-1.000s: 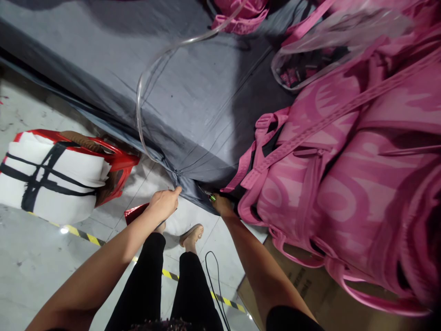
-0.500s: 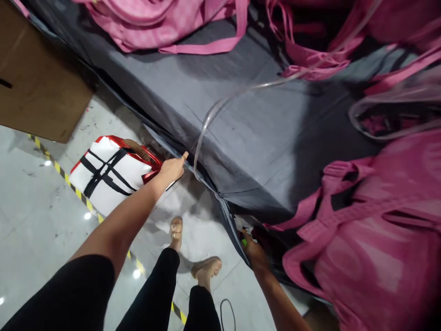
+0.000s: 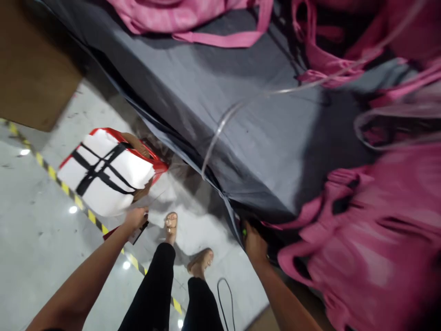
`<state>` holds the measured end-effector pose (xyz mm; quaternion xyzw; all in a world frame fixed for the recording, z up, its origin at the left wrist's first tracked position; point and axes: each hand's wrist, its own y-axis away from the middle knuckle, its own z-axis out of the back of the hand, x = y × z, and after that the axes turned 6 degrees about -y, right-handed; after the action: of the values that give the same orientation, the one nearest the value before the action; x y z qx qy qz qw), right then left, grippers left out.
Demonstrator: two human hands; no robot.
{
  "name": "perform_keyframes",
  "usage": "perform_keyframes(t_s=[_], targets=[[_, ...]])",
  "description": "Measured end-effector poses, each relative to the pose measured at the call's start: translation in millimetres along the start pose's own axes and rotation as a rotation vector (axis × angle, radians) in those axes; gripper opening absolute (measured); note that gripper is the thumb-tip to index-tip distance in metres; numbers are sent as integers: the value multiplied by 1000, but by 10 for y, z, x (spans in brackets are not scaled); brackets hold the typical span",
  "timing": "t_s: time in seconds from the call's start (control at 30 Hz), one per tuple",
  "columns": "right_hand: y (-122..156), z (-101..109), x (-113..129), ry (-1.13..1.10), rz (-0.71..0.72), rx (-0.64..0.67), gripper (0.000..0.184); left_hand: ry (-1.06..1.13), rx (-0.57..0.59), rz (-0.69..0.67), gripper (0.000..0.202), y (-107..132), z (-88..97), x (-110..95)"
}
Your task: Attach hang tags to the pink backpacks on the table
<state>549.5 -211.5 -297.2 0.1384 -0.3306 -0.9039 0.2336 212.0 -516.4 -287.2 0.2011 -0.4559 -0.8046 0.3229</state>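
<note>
Head view: the right hand (image 3: 255, 242) is at the hanging edge of the grey cloth (image 3: 275, 133), by the pink bag (image 3: 375, 243). Its fingertips are lost in shadow, so I cannot tell whether they are clamped on the cloth; a small green spot (image 3: 245, 232) shows there, too little of it to identify. The left hand (image 3: 137, 219) is over the floor, near the white bundle (image 3: 134, 166), fingers curled. A red item (image 3: 110, 233) and a dark-edged flat piece (image 3: 139, 233) show below it, partly covered by hand and wrist; its grip on them cannot be made out. The clear tube (image 3: 223, 120) is cut off at the top, the carton (image 3: 34, 69) at the left.
</note>
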Motion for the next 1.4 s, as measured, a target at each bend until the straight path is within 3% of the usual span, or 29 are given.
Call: perform_keyframes(t_s=[0.07, 0.1, 0.23, 0.33, 0.47, 0.53, 0.6, 0.7, 0.73, 0.83, 0.93, 1.03, 1.1, 1.17, 1.23, 1.33, 1.4], targets=[[173, 237, 123, -15, -59, -79, 57, 36, 6, -119, 26, 85, -96, -104], [248, 352, 167, -49, -23, -84, 57, 52, 18, -174, 28, 119, -142, -192], [519, 599, 131, -126, 50, -84, 41, 386, 90, -291, 31, 244, -357, -725], [881, 510, -37, -230, 149, -184, 42, 503, 141, -440, 35, 475, -508, -1293], [1493, 161, -523, -465, -11, -104, 55, 331, 130, -656, 34, 907, -727, -2133], [1774, -68, -944, -574, -55, -114, 49, 192, 113, -720, 33, 1104, -875, -2569], [2030, -338, -1480, -647, -65, -215, 37, 55, 84, -764, 34, 1287, -1035, -3045], [2369, -822, -2435, -722, -150, -392, 14, -106, 63, -820, 38, 1560, -1270, -3897], [2468, -998, -2782, -750, -186, -429, 15, -138, 59, -844, 40, 1651, -1345, -4226], [2710, -1520, -3885, -777, -323, -479, 49, -199, 11, -907, 48, 1883, -1571, -5351], [2835, -1932, -5021, -686, -499, -514, 61, -280, -126, -953, 58, 1985, -1812, -6609], [2774, -2100, -6078, -563, -584, -521, 68, -306, -272, -986, 63, 1933, -2054, -7787], [2597, -2079, -6679, -476, -587, -503, 74, -279, -323, -981, 63, 1821, -2205, -8397], [2330, -2032, -7157, -422, -569, -464, 68, -256, -349, -954, 64, 1662, -2350, -8808], [2050, -2049, -7489, -429, -522, -377, 47, -288, -339, -900, 63, 1490, -2489, -9016], [1833, -2263, -7681, -478, -477, -305, 37, -452, -283, -827, 53, 1330, -2673, -9036], [1909, -2456, -7650, -479, -444, -285, 32, -582, -270, -827, 42, 1361, -2778, -8944]])
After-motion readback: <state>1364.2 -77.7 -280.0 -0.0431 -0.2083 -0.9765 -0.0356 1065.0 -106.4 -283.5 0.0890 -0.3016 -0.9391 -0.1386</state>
